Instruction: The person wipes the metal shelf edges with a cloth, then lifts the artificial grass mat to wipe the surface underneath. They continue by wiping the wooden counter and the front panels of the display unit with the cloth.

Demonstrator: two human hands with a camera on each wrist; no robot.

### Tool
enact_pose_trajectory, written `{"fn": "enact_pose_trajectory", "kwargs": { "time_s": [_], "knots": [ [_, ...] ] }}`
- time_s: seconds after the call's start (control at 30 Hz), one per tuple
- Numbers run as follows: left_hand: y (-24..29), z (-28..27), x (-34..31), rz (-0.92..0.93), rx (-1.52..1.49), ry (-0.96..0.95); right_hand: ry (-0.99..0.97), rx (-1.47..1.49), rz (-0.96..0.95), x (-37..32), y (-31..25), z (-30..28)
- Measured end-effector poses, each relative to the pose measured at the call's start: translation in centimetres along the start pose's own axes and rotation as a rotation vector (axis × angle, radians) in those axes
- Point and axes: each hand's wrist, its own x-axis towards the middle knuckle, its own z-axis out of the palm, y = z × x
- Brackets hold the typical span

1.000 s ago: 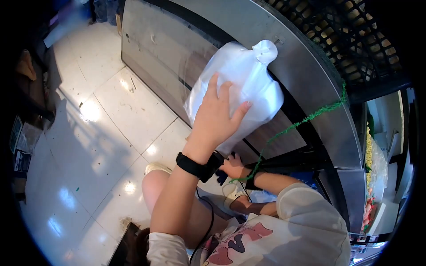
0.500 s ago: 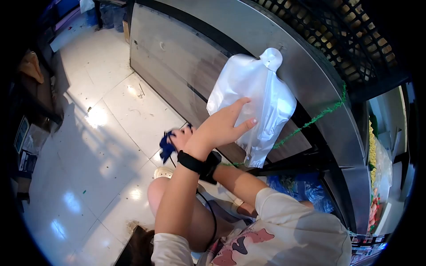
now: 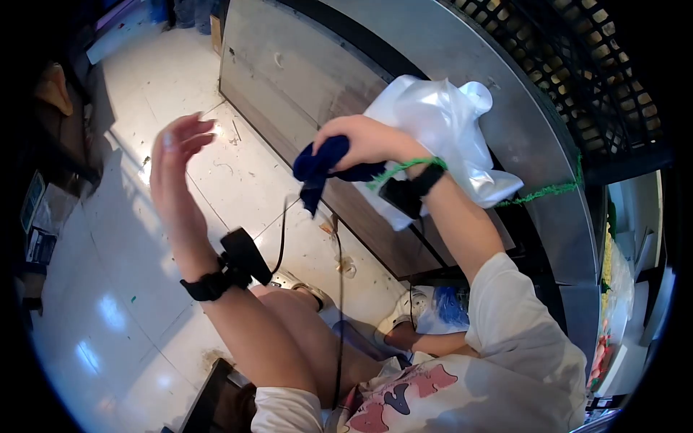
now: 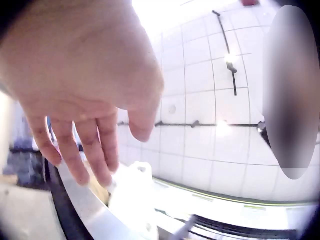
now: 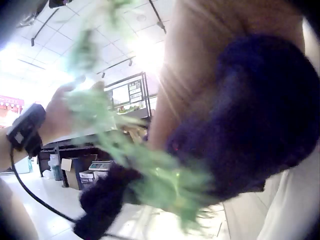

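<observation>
In the head view my right hand (image 3: 364, 141) grips a bunched dark blue cloth (image 3: 325, 159), with part of it hanging below the fingers. Seen from the right wrist, the dark blue cloth (image 5: 260, 115) looks fuzzy and fills much of the picture. A strand of green tinsel garland (image 3: 404, 169) lies across the right wrist. Behind that forearm, a stack of white plastic bags (image 3: 426, 108) hangs on the counter's front. Raised at the left, over the floor, my left hand (image 3: 177, 169) holds nothing; its fingers extend, slightly bent, in the left wrist view.
A metal-edged counter (image 3: 505, 101) curves along the right, with a black plastic crate (image 3: 577, 79) on top. Black cables (image 3: 339, 303) run down from the wrist cameras past the knees. Tiled floor (image 3: 130, 252) spreads out at the left.
My left hand has come off the white plastic bags and swung left. The right hand has risen from below, bringing the dark blue cloth in front of the bags, which now look crumpled.
</observation>
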Motion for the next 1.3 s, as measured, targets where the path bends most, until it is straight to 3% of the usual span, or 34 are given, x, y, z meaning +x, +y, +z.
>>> {"fn": "enact_pose_trajectory", "kwargs": {
  "time_s": [0.07, 0.13, 0.2, 0.27, 0.33, 0.53, 0.6, 0.73, 0.83, 0.93, 1.03, 1.13, 1.3],
  "knots": [
    [0.1, -0.9, 0.0, 0.007, -0.024, 0.119, 0.041, 0.185, 0.132, -2.2, 0.1, -1.1],
    [0.4, -1.7, -0.2, 0.006, -0.090, 0.137, 0.238, 0.469, 0.274, -3.7, 0.9, -1.6],
    [0.9, -2.0, -0.7, 0.065, -0.194, 0.130, 0.469, 0.505, 0.332, -4.0, 1.7, -1.4],
    [1.3, -1.7, -1.4, 0.017, -0.211, 0.156, 0.715, 0.235, 0.265, -3.4, 1.9, -0.4],
    [1.7, -1.9, -2.3, -0.071, -0.112, 0.131, 0.980, -0.408, 0.072, -2.1, 1.4, 0.7],
    [3.3, -2.4, -3.6, -0.015, -0.050, 0.076, 1.256, -0.677, 0.209, 5.0, 3.1, 1.3],
    [3.2, -2.9, -3.7, -0.016, -0.020, 0.063, 1.274, -0.711, 0.265, 6.4, 4.4, 1.0],
    [3.5, -2.4, -3.5, -0.043, 0.005, 0.023, 1.005, -0.859, 0.223, 5.9, 7.6, 1.6],
    [3.4, -2.1, -3.5, -0.070, 0.030, -0.037, 0.914, -0.917, 0.187, 3.3, 7.9, 1.8],
    [3.3, -1.9, -3.8, -0.109, 0.049, -0.071, 1.009, -0.682, 0.334, -0.2, 6.3, 3.0],
    [3.7, -1.4, -4.2, -0.164, 0.008, -0.092, 1.148, -0.627, 0.456, -0.9, 5.2, 4.7],
    [4.0, -1.2, -4.5, -0.176, -0.006, -0.108, 1.243, -0.658, 0.421, 1.2, 5.9, 4.3],
    [4.3, -0.7, -4.6, -0.219, 0.004, -0.128, 1.232, -0.818, 0.390, 6.3, 7.3, 2.2]
  ]
}}
